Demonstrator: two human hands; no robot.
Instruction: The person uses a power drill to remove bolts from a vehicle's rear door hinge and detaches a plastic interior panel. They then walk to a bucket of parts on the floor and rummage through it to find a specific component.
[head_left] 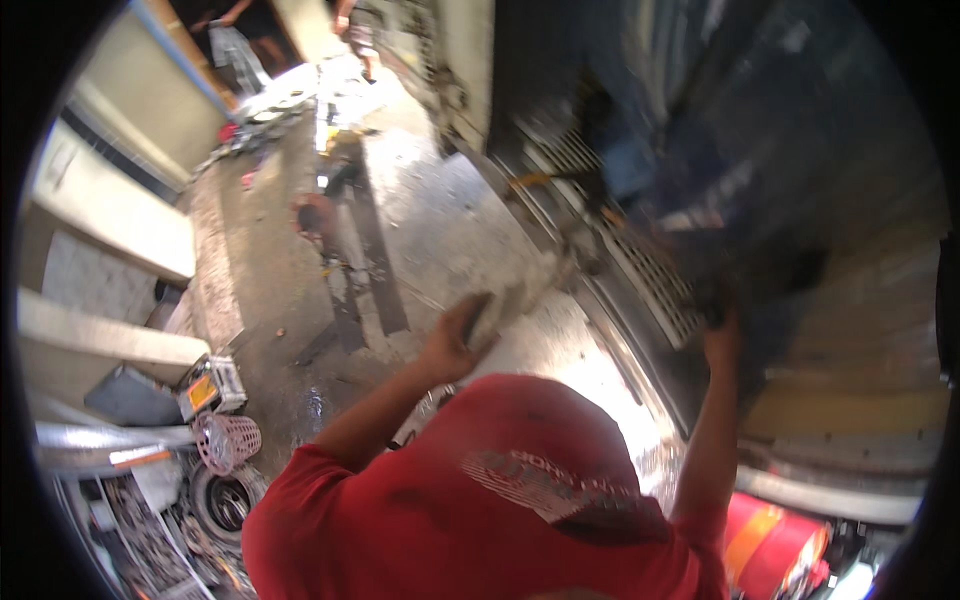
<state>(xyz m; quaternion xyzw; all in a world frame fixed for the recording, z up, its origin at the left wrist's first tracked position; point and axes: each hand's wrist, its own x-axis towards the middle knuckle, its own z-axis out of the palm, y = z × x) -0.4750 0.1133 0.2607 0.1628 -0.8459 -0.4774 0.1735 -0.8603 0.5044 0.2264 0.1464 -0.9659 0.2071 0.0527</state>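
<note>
reaching out with left hand (pixel 452 347), thumb apart, and right hand (pixel 722 337) just beside the perforated metal panel (pixel 648 275), ahead to the right; can't tell either grip through the blur. could scrape knuckles on that edge if hasty. around: stained concrete floor (pixel 275 275), pink basket (pixel 230 443), tyre (pixel 206 502), red drum (pixel 775 548).

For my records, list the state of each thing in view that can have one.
Left hand: raised, thumb spread from fingers; grip unclear
Right hand: by the slotted metal panel's near end; blurred, grip unclear
Slotted metal panel: partly blurred
Red shirt: worn
Pink plastic basket: uncovered
Black tyre: off any vehicle
Red drum with orange band: partly in view; upright or lying, unclear
Concrete floor: part sunlit, part shaded
</note>
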